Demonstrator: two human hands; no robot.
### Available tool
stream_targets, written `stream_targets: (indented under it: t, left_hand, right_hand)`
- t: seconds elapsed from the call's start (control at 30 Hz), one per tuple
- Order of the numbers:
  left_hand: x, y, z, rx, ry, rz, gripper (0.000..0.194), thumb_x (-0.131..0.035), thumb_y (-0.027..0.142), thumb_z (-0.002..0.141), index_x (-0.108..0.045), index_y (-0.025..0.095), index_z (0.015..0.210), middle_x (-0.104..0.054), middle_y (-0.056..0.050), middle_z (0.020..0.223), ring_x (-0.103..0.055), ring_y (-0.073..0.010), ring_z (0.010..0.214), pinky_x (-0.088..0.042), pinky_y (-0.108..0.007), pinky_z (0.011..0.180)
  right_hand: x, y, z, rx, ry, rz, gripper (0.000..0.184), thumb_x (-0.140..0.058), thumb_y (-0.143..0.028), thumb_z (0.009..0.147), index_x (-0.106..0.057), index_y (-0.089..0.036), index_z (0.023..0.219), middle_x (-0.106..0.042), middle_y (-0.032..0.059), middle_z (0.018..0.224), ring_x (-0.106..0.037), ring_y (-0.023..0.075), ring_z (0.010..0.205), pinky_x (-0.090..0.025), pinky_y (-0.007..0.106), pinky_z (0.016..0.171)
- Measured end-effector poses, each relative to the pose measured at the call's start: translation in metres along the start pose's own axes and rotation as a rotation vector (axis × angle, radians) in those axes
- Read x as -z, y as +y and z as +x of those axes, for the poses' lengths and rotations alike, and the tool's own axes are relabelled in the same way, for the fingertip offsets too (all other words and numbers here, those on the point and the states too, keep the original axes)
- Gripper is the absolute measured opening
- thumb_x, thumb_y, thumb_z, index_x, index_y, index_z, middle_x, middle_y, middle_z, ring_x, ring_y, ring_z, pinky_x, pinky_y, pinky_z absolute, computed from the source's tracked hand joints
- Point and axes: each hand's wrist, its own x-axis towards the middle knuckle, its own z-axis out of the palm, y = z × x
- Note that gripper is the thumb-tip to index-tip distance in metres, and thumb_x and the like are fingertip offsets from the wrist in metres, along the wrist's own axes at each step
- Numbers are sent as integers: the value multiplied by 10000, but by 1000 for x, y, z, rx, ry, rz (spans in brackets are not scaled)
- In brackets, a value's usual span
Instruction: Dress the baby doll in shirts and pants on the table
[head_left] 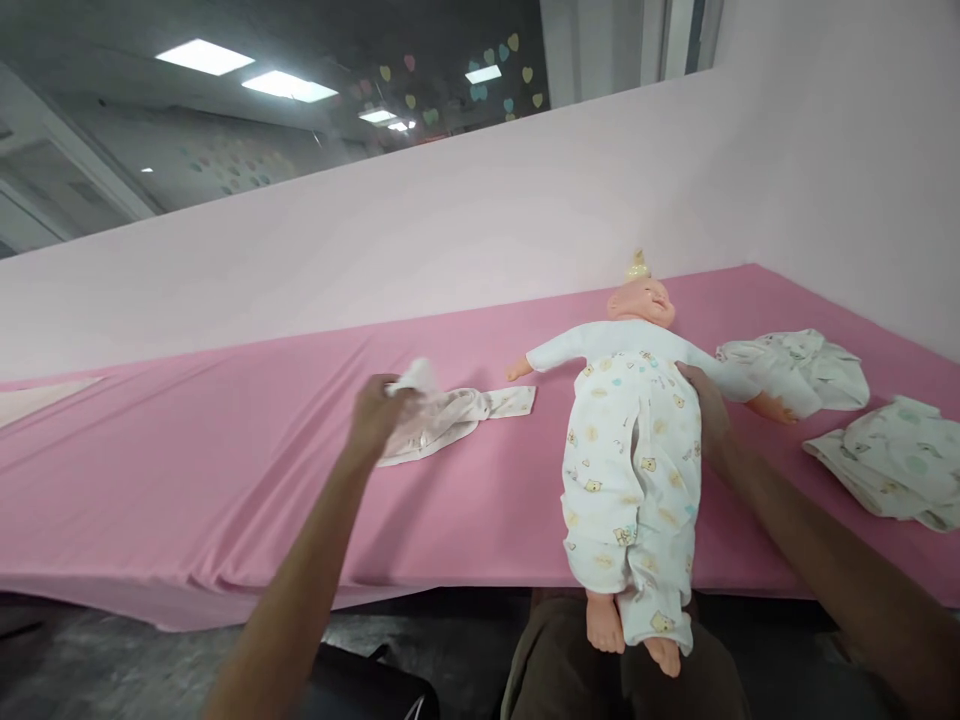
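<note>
A baby doll (645, 302) lies on its back on the pink-covered table, in a white long-sleeved top (609, 342) and white pants (604, 470) with a small animal print. Its feet hang past the table's front edge, over my lap. My right hand (711, 425) grips the doll's side at the waist, with some fingers hidden. To the left, my left hand (375, 412) is closed on a small white baby shirt (450, 415), lifting one blurred end. The shirt's other end, a sleeve, stays flat on the table near the doll's hand.
Two bunched white printed baby garments, one farther back (799, 370) and one nearer (896, 460), lie right of the doll. A pale cloth (45, 398) is at the far left. A pink-white wall (375, 270) with a window rises behind the pink tablecloth (247, 480).
</note>
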Motion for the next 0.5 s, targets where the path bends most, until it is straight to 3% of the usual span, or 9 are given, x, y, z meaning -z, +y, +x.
stream_targets:
  t: [0.1, 0.13, 0.2, 0.23, 0.33, 0.5]
  left_hand:
    - [-40, 17, -34, -90, -316, -149, 492, -625, 417, 744, -599, 172, 1169, -643, -96, 1188, -624, -232, 1040, -520, -352, 883]
    - [-48, 21, -42, -147, -499, -209, 553, -618, 427, 763, -549, 221, 1271, -582, -89, 1324, -590, -241, 1148, -510, -356, 927]
    - [-56, 23, -49, -246, -681, -223, 607, -600, 453, 798, -473, 278, 1365, -478, -65, 1455, -492, -247, 1299, -473, -361, 1003]
    - [-57, 21, -49, -276, -686, -183, 611, -583, 467, 816, -452, 284, 1384, -449, -59, 1480, -451, -244, 1339, -449, -363, 1036]
    - [-58, 4, -39, -285, -530, 39, 630, -521, 508, 851, -422, 233, 1409, -433, -89, 1486, -415, -249, 1363, -391, -387, 1092]
    - [-72, -29, -27, -475, -556, 443, 669, -487, 524, 857, -394, 210, 1441, -357, -111, 1535, -297, -296, 1429, -250, -451, 1168]
  right_hand:
    - [1, 1, 0, 27, 28, 22, 179, -648, -390, 748, -664, -230, 828, -734, 64, 825, -658, 287, 925, -529, 387, 867]
    - [2, 1, 0, 21, 19, 27, 188, -643, -387, 750, -673, -226, 842, -737, 70, 843, -658, 289, 927, -531, 388, 862]
    - [3, 2, 1, 12, 25, 26, 180, -636, -384, 754, -676, -229, 837, -738, 67, 844, -658, 288, 926, -533, 388, 859]
    - [3, 2, 1, 12, 41, 25, 167, -635, -383, 756, -672, -235, 824, -737, 60, 834, -656, 287, 926, -533, 389, 863]
    - [2, 1, 0, 2, 61, 32, 150, -640, -390, 755, -655, -249, 804, -733, 43, 815, -650, 288, 942, -529, 398, 880]
    - [0, 0, -1, -16, -8, 50, 174, -648, -414, 750, -652, -244, 789, -726, 52, 782, -651, 295, 944, -531, 402, 888]
